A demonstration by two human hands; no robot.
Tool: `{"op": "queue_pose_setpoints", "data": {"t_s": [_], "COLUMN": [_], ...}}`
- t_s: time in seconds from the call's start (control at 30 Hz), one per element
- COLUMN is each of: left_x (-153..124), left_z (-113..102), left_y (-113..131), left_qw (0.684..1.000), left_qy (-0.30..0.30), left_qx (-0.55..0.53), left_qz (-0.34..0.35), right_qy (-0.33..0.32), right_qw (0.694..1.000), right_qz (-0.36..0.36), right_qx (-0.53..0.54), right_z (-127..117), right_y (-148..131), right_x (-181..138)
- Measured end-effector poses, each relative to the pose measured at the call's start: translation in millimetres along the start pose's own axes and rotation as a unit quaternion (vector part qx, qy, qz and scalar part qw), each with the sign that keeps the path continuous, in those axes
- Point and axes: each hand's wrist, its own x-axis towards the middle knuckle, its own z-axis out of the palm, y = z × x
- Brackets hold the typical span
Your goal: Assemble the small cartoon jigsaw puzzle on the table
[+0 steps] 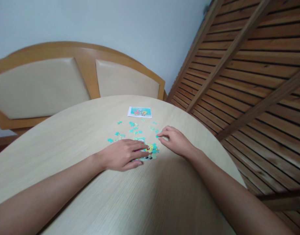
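The partly joined jigsaw (152,150), showing a yellow cartoon figure, lies near the middle of the pale round surface (74,137), partly hidden from me by the left hand (125,154), which rests flat over it with fingers extended. Just beyond its right corner, the right hand (174,139) has thumb and forefinger close at a small teal piece (157,136); I can't tell whether it's pinched. Loose pieces (132,124) scatter behind, then a printed picture card (140,112). Past the surface stand padded backrests (42,86) and wooden slats (258,68).
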Motion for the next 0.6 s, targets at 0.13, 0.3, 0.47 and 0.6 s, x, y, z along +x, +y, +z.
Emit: {"op": "queue_pose_setpoints", "data": {"t_s": [0.13,0.3,0.47,0.6], "left_x": [1.4,1.9,1.5,1.3], "left_z": [1.2,2.6,3.6,3.8], "left_y": [-0.5,-0.3,-0.8,-1.4], "left_qw": [1.0,1.0,0.999,0.999], "left_qy": [0.002,0.003,0.016,0.016], "left_qx": [-0.011,-0.013,-0.026,-0.027], "left_qz": [-0.009,-0.02,-0.03,-0.029], "right_qy": [-0.018,-0.044,-0.054,-0.059], "right_qw": [1.0,0.999,0.998,0.998], "right_qz": [-0.003,0.01,0.02,0.023], "right_qx": [0.012,0.02,0.017,0.018], "right_z": [-5.0,-7.5,-8.8,-10.4], "right_y": [-2.0,-4.7,-5.3,-3.6], "right_x": [-1.5,-2.9,-3.4,-5.2]}}
